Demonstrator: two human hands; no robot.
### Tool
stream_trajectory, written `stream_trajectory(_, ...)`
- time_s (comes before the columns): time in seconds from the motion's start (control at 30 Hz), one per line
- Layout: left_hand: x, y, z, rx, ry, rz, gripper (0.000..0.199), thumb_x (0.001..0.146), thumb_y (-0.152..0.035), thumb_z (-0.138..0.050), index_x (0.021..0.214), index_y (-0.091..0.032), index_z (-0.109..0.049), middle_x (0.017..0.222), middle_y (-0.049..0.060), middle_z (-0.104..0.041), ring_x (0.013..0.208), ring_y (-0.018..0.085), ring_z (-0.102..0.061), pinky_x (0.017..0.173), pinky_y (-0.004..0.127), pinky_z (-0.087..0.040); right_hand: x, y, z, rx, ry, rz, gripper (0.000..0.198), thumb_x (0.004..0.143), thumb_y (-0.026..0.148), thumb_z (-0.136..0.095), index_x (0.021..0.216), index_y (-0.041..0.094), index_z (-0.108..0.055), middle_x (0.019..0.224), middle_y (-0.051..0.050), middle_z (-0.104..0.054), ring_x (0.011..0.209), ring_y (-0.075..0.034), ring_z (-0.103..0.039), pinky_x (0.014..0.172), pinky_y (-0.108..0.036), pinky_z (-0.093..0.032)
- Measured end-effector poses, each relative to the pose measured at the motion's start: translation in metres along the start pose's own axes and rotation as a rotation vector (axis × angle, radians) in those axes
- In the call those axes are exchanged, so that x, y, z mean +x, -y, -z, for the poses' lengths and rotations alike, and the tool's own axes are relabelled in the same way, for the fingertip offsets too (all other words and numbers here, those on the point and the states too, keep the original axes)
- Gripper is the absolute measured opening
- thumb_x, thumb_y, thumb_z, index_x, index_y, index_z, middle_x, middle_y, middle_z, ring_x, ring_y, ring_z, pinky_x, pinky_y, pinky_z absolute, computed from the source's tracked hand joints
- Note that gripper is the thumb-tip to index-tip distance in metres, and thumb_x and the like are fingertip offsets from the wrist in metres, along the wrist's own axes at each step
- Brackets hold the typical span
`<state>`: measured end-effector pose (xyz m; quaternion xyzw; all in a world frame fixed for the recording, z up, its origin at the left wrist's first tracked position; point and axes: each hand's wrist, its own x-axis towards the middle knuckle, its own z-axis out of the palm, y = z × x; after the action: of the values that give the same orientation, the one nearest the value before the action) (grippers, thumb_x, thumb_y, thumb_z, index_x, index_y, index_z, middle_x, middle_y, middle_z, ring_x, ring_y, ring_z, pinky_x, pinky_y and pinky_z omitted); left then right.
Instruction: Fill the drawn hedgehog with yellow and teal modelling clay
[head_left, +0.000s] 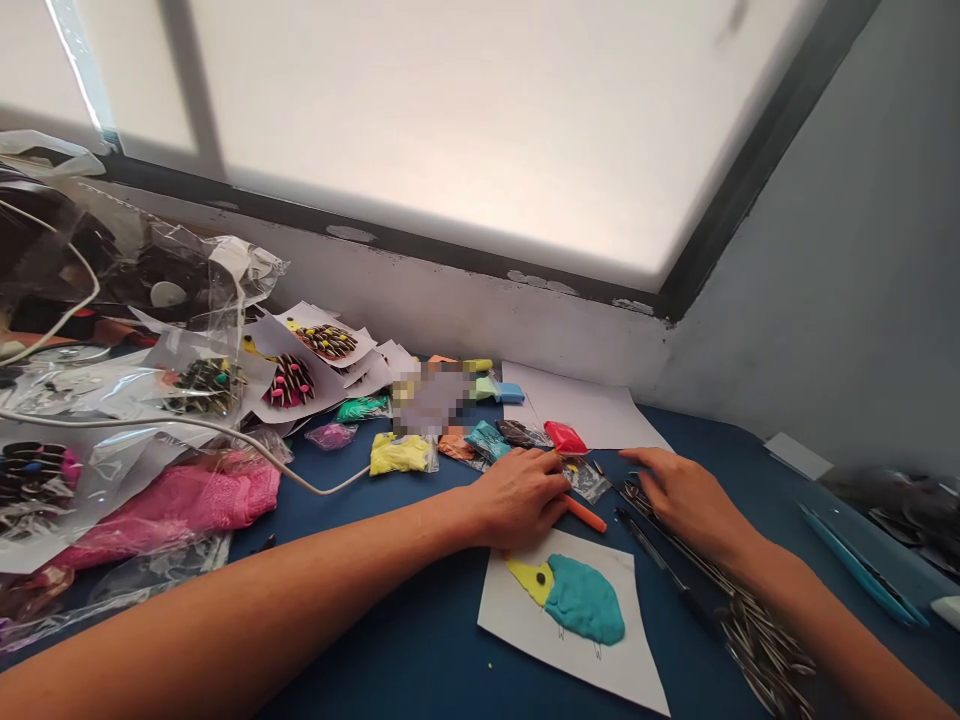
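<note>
My left hand (521, 497) is closed with its fingers curled around one end of an orange stick-like tool (585, 513), whose other end points right. Just below it lies a white paper (517, 610) bearing a hedgehog shape with a yellow clay head (534, 580) and a smooth blue clay body (586, 600). Thin drawn legs show under the body. On the right, my right hand (690, 500) hovers or rests with fingers apart above a row of striped seeds (765, 645); its palm is hidden. A black pen (652, 545) lies between the hands.
Clay packets stand beyond my hands: yellow (400, 453), teal (487, 440) and red (565, 438). Seed-covered hedgehog cards (289, 380), plastic bags and a pink cloth (180, 500) crowd the left. A white cable (225, 432) crosses there. A blue cutter-like tool (862, 565) lies right.
</note>
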<state>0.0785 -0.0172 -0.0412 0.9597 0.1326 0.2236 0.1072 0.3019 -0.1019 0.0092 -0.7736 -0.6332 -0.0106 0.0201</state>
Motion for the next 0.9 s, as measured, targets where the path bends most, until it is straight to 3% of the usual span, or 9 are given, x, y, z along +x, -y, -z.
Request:
stream_trajectory(0.17, 0.000, 0.000, 0.000, -0.020, 0.016, -0.003, 0.027, 0.095, -0.028, -0.044, 0.099, -0.016, -0.068, 0.113, 0.009, -0.061, 0.103, 0.023, -0.058, 0.093, 0.037, -0.044, -0.036, -0.006, 0.005, -0.159, 0.175, -0.150, 0.029, 0.094, 0.038, -0.058, 0.116, 0.019, -0.062, 0.116, -0.006, -0.064, 0.095, -0.017, -0.064, 0.082, -0.038, -0.054)
stream_trajectory(0.3, 0.000, -0.001, 0.002, -0.021, 0.022, -0.003, 0.028, 0.096, -0.030, -0.044, 0.101, -0.015, -0.068, 0.114, 0.010, -0.061, 0.103, 0.022, -0.058, 0.092, 0.037, -0.045, -0.048, -0.002, 0.001, -0.221, 0.227, -0.169, 0.028, 0.094, 0.037, -0.058, 0.115, 0.019, -0.062, 0.115, -0.006, -0.064, 0.096, -0.017, -0.064, 0.082, -0.038, -0.054)
stream_trajectory(0.43, 0.000, -0.002, 0.002, -0.010, 0.024, -0.002, 0.030, 0.097, -0.030, -0.043, 0.100, -0.016, -0.068, 0.111, 0.009, -0.061, 0.100, 0.022, -0.058, 0.089, 0.037, -0.045, -0.051, 0.001, -0.002, -0.233, 0.181, -0.148, 0.025, 0.094, 0.036, -0.058, 0.110, 0.018, -0.063, 0.111, -0.005, -0.065, 0.094, -0.017, -0.064, 0.081, -0.038, -0.054)
stream_trajectory(0.57, 0.000, 0.000, 0.001, -0.016, 0.011, -0.009, 0.030, 0.097, -0.030, -0.042, 0.101, -0.016, -0.069, 0.111, 0.009, -0.061, 0.100, 0.022, -0.058, 0.089, 0.037, -0.045, -0.054, 0.000, -0.003, -0.209, 0.081, -0.145, 0.010, 0.094, 0.023, -0.051, 0.093, 0.019, -0.060, 0.095, -0.003, -0.066, 0.086, -0.017, -0.062, 0.071, -0.031, -0.050)
stream_trajectory(0.7, 0.000, 0.001, 0.000, -0.018, 0.008, -0.013, 0.030, 0.097, -0.030, -0.042, 0.100, -0.016, -0.068, 0.111, 0.010, -0.061, 0.100, 0.022, -0.058, 0.089, 0.037, -0.045, -0.053, -0.006, 0.000, -0.172, -0.015, -0.206, 0.011, 0.093, 0.023, -0.043, 0.087, 0.022, -0.052, 0.085, -0.004, -0.067, 0.074, -0.019, -0.062, 0.056, -0.030, -0.042)
stream_trajectory(0.9, -0.001, 0.001, 0.000, -0.004, -0.008, -0.026, 0.028, 0.097, -0.030, -0.042, 0.098, -0.018, -0.067, 0.105, 0.009, -0.061, 0.097, 0.021, -0.059, 0.088, 0.035, -0.045, -0.048, -0.018, 0.003, -0.130, -0.072, -0.262, 0.011, 0.093, 0.024, -0.044, 0.086, 0.021, -0.052, 0.075, -0.001, -0.065, 0.062, -0.015, -0.059, 0.056, -0.028, -0.041)
